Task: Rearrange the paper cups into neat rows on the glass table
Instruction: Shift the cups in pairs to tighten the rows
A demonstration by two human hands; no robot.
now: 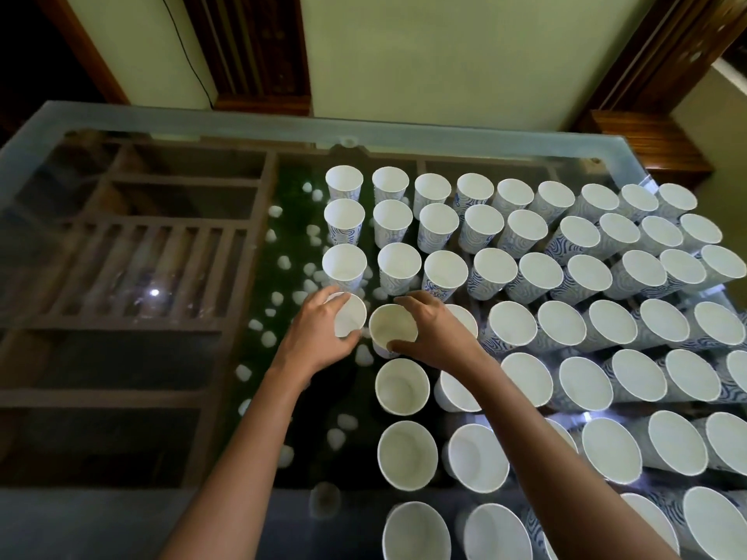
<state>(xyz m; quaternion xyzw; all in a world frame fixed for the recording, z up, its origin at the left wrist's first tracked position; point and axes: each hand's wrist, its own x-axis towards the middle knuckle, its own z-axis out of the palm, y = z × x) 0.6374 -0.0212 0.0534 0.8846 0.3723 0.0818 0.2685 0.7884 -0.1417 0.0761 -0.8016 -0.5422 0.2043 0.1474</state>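
Now, four rows from the worktop's (404, 127) far edge, our left grip (323, 337) clasps a first cup (351, 319), right grip (438, 335) a second cup (394, 327); both probably need aligning next.

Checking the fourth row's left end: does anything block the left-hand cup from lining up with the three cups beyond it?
Nothing visible does. The left hand grips its cup at that spot; the right hand grips the neighbouring cup beside it. The white pebbles lie beneath the glass.
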